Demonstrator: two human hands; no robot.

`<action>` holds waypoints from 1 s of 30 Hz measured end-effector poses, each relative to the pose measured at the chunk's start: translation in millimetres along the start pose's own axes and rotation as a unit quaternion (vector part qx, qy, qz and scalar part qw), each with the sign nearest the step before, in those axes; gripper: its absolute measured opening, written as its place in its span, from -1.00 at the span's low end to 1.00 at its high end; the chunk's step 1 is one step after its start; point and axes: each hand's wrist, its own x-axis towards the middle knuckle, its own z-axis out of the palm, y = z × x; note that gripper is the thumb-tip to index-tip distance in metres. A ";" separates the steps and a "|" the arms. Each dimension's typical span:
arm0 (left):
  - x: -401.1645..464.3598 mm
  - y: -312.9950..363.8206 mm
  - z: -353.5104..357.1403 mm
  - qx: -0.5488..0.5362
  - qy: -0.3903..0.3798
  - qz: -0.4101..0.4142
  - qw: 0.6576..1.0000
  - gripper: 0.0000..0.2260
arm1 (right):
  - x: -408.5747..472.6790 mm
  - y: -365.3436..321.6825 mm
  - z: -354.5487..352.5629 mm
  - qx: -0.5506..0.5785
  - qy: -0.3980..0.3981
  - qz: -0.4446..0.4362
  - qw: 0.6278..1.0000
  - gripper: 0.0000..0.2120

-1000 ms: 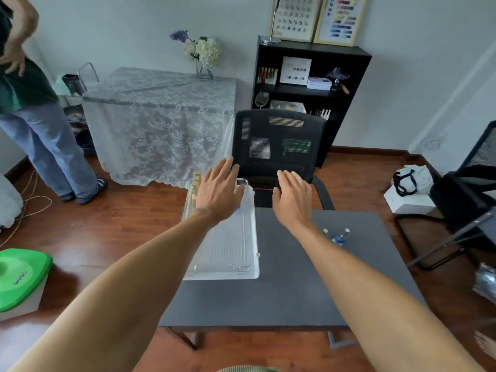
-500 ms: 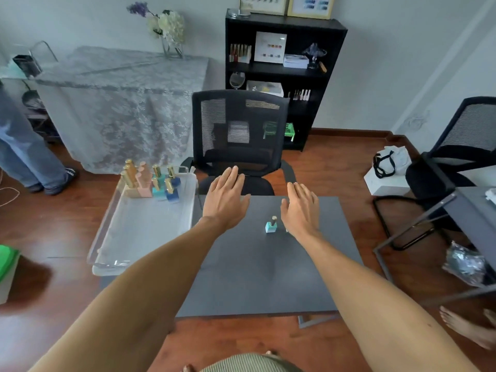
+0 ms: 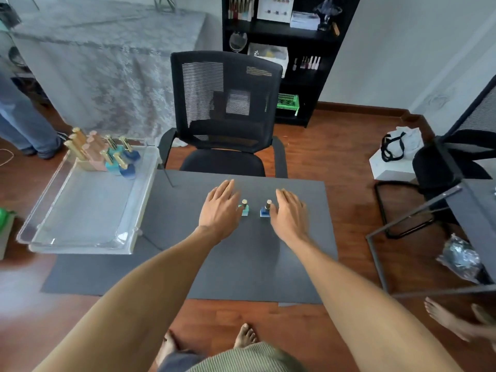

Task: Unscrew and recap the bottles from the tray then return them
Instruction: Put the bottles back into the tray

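Note:
Two small bottles with gold caps stand upright on the grey table [image 3: 241,264]: a teal bottle [image 3: 244,208] and a dark blue bottle [image 3: 265,209]. My left hand [image 3: 220,208] lies flat and open just left of the teal bottle. Just right of the blue bottle, my right hand [image 3: 289,214] rests flat and open. Neither hand holds anything. A clear plastic tray [image 3: 80,237] sits on the table's left end, with several gold-capped bottles [image 3: 107,154] in pink, teal and blue grouped at its far end.
A black mesh chair [image 3: 225,114] stands behind the table. A black shelf [image 3: 284,49] is at the back wall, a lace-covered table [image 3: 107,63] at back left. A person's legs [image 3: 24,122] stand far left. Another chair and desk frame [image 3: 440,200] are on the right.
The view has tilted down and swung right. Both hands have come down from over the tray's far end to lie beside the two bottles on the table.

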 end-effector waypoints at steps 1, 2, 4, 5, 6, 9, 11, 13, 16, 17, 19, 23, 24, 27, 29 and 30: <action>0.5 2.4 3.5 -0.003 -0.002 -0.001 1.000 -0.60 | -0.1 2.9 2.2 0.002 -0.005 -0.003 1.000 -0.68; 1.2 4.4 7.0 -0.004 -0.003 -0.002 1.000 -0.62 | 0.1 5.6 4.2 0.004 -0.012 -0.003 1.000 -0.69; 2.5 7.5 13.3 -0.005 -0.010 -0.005 1.000 -0.66 | 0.4 10.3 8.1 0.014 -0.025 -0.006 1.000 -0.70; 3.0 8.4 16.3 -0.004 -0.015 -0.007 1.000 -0.67 | 0.6 11.5 10.0 0.020 -0.031 -0.011 0.999 -0.70; 3.8 8.9 19.2 -0.001 -0.020 -0.008 1.000 -0.68 | 0.9 12.1 11.5 0.025 -0.039 -0.017 0.999 -0.70; 9.3 10.9 26.0 0.012 -0.021 -0.010 1.000 -0.74 | 2.0 13.3 14.8 0.038 -0.049 -0.026 0.998 -0.75; 15.2 13.8 27.8 0.016 -0.023 -0.016 0.999 -0.78 | 3.5 15.4 16.2 0.051 -0.049 -0.024 0.997 -0.79; 19.2 15.4 28.2 0.016 -0.029 -0.026 0.999 -0.82 | 4.7 17.3 18.0 0.063 -0.060 -0.022 0.996 -0.77; 18.6 16.9 30.1 0.012 -0.029 -0.039 0.999 -0.82 | 3.2 19.4 20.2 0.056 -0.092 -0.013 0.994 -0.75; 17.2 17.4 31.1 0.010 -0.028 -0.039 0.999 -0.82 | 2.3 20.0 20.3 0.050 -0.102 -0.012 0.994 -0.76; 15.0 17.8 31.6 0.011 -0.023 -0.035 0.999 -0.81 | 1.5 20.3 19.5 0.041 -0.118 -0.014 0.992 -0.78; 13.4 12.3 20.9 0.013 -0.010 -0.040 0.999 -0.79 | 6.0 15.0 12.9 0.053 -0.116 -0.001 0.992 -0.79; 13.1 9.7 15.5 0.014 -0.007 -0.045 0.999 -0.79 | 8.2 12.0 10.3 0.059 -0.110 -0.002 0.992 -0.80; 11.6 -0.8 -4.9 0.017 0.014 -0.056 0.998 -0.80 | 18.3 -2.7 0.9 0.081 -0.079 -0.012 0.993 -0.87; 11.5 -8.9 -21.5 0.019 0.035 -0.061 0.997 -0.79 | 26.9 -16.3 -5.4 0.093 -0.057 -0.018 0.994 -0.89; 11.6 -13.7 -31.0 0.019 0.049 -0.063 0.997 -0.80 | 31.3 -24.4 -8.6 0.099 -0.048 -0.024 0.994 -0.88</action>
